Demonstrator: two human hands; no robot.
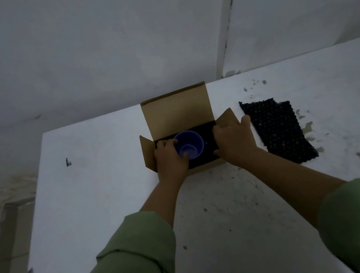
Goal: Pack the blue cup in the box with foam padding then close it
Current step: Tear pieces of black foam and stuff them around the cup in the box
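Matt brown cardboard box (177,111), translucent smooth blue plastic cup (189,144), bumpy black foam sheet (278,128), speckled white table (109,170).

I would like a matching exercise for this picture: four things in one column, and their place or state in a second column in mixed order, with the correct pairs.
Things:
1. blue cup
2. cardboard box
3. black foam sheet
4. right hand

Places or states:
A. lies flat on the white table, to the right of the box
B. rests on the right end of the box
C. is inside the box, gripped by the left hand
D. stands with its lid flap raised

Pairs: 1-C, 2-D, 3-A, 4-B
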